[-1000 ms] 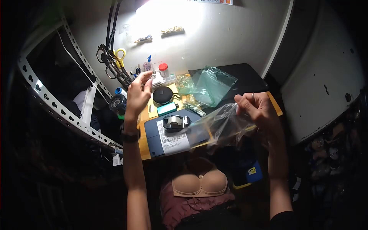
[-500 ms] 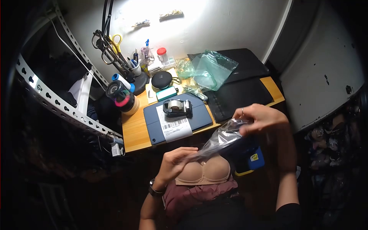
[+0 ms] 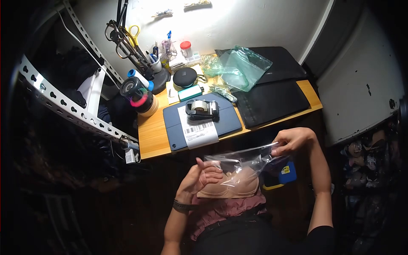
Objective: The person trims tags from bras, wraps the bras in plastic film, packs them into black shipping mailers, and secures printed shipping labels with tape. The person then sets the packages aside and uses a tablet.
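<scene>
Holding the plastic bag [image 3: 242, 160], right hand [image 3: 294, 140] hangs clear of desk edge [image 3: 154, 151].

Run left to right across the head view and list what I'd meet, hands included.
White perforated rack → white pen cup → left hand → clear plastic bag → right hand → pale panel with dark marks.

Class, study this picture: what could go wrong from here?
The clear plastic might slip: the right hand pinches one end, while the left hand is open.

The beige bra, lying on purple cloth rather than the desk, could slide down.

The tape dispenser, resting on the blue-grey case, might get knocked.
</scene>
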A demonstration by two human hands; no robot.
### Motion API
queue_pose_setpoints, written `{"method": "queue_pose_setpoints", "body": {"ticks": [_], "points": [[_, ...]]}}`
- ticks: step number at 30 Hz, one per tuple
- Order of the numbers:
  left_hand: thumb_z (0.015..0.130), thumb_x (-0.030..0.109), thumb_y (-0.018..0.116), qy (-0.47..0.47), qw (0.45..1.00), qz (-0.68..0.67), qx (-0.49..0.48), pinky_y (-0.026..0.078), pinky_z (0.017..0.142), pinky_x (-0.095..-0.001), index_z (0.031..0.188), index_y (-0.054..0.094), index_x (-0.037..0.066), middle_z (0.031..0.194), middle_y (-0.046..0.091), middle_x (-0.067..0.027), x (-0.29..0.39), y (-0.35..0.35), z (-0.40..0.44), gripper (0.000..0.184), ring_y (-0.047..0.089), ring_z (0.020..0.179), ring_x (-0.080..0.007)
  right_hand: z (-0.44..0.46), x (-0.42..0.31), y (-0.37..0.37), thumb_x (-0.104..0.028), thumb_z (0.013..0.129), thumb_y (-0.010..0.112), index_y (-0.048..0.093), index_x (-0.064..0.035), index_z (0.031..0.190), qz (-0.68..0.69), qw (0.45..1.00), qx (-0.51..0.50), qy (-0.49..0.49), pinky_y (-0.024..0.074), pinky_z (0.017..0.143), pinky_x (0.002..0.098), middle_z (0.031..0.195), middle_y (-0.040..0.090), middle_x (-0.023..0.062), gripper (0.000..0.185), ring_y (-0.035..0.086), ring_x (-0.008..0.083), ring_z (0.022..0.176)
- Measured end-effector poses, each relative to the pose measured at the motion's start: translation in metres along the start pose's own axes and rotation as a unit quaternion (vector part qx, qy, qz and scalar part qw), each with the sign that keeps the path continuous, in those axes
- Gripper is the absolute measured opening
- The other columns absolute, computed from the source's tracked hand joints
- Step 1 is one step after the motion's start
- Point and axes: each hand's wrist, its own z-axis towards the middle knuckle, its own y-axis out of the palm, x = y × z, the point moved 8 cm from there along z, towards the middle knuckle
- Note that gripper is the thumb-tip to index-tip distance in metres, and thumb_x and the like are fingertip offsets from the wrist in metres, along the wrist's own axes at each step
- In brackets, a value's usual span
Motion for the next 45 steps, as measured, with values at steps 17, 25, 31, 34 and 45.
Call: {"method": "queue_pose_setpoints", "body": {"ticks": [17, 25, 31, 34, 45], "points": [[0.088, 0.023, 0.063, 0.165, 0.889, 0.302, 0.301, 0.042, 0.053, -0.0181, 0.077, 0.064, -0.001, 0.064, 0.061, -0.0023, -0.016, -0.027, -0.004, 0.027, 0.054, 0.055, -0.0058, 0.017, -0.028, 0.034, -0.022, 0.079, 0.069, 0.066, -0.0008, 0.091, 0.003, 0.871, 0.468, -0.150, 0.0508, 0.062, 0.0300, 0.079, 0.066, 0.0128, 0.025, 0.065, 0.0216, 0.068], [0.085, 0.004, 0.062, 0.162, 0.950, 0.107, 0.244, 0.052, 0.076, -0.0259, 0.083, 0.062, 0.001, 0.087, 0.062, -0.0039, -0.042, -0.006, 0.002, 0.004, 0.060, 0.079, -0.0109, 0.079, -0.026, 0.095, -0.009, 0.078, 0.072, 0.067, 0.0028, 0.085, 0.279, 0.839, 0.440, -0.157, 0.0493, 0.067, 0.0208, 0.080, 0.068, 0.0093, 0.015, 0.063, 0.0074, 0.074], [0.095, 0.034, 0.045, 0.110, 0.972, 0.002, 0.206, 0.051, 0.087, -0.0364, 0.092, 0.059, 0.006, 0.100, 0.065, -0.0132, -0.026, 0.001, -0.005, 0.032, 0.062, 0.098, -0.0224, 0.069, -0.007, 0.075, 0.000, 0.077, 0.068, 0.067, 0.0025, 0.082, 0.225, 0.818, 0.509, -0.147, 0.0490, 0.061, 0.0206, 0.075, 0.067, 0.0057, 0.006, 0.061, 0.0074, 0.067], [0.095, 0.039, 0.042, 0.072, 0.967, -0.128, 0.210, 0.052, 0.074, -0.0298, 0.076, 0.054, 0.010, 0.075, 0.061, -0.0040, -0.018, -0.008, -0.019, 0.037, 0.060, 0.072, -0.0139, 0.051, 0.004, 0.055, -0.003, 0.075, 0.065, 0.064, 0.0001, 0.080, 0.042, 0.789, 0.603, -0.114, 0.0487, 0.058, 0.0255, 0.072, 0.064, 0.0087, 0.006, 0.062, 0.0153, 0.063], [0.093, 0.025, 0.054, 0.309, 0.831, 0.165, 0.433, 0.015, 0.036, -0.0194, 0.063, 0.035, 0.017, 0.050, 0.027, 0.0100, 0.049, -0.051, -0.109, 0.036, 0.021, 0.040, 0.0005, 0.110, 0.001, 0.038, -0.025, 0.079, 0.070, 0.065, 0.0004, 0.097, 0.147, 0.915, 0.331, -0.177, 0.0495, 0.073, 0.0264, 0.089, 0.067, 0.0137, 0.031, 0.065, 0.0201, 0.079]]}}
